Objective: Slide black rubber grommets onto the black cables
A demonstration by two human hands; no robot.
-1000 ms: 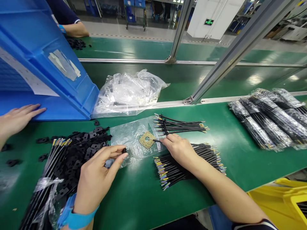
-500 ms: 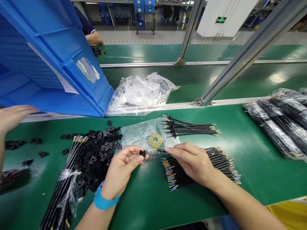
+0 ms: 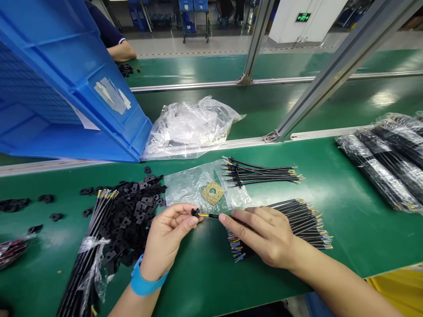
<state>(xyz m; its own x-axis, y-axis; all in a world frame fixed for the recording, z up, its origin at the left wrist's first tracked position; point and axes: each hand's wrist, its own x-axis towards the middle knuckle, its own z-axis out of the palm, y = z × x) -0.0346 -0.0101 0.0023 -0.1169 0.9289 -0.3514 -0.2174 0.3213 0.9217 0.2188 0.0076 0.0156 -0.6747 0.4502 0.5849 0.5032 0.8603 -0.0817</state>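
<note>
Between the thumb and fingers of my left hand (image 3: 175, 235) is a small black plastic clip (image 3: 195, 212). My right hand (image 3: 264, 233) pinches a short black cable (image 3: 214, 215), its stripped yellow wire end meeting the clip. How far the wires reach into the clip I cannot tell. Below my right hand lies a row of cut black cables (image 3: 307, 224) with coloured wire ends. Behind it is a smaller group of cables (image 3: 267, 174) with black clips at their left ends. A heap of black clips (image 3: 132, 220) lies left of my left hand.
A tan square pad (image 3: 213, 193) rests on a flat plastic bag (image 3: 180, 185). A tied cable bundle (image 3: 82, 259) lies at the left. Further back are a tilted blue crate (image 3: 109, 97), crumpled clear bags (image 3: 194, 125), a metal post (image 3: 333, 75) and wrapped cable bundles (image 3: 380, 163). Another person's arm (image 3: 122, 50) is across the bench.
My right hand has brought the cable leftward, so its wire end now meets the clip in my left hand. Another person's hand at the left edge has gone out of view.
</note>
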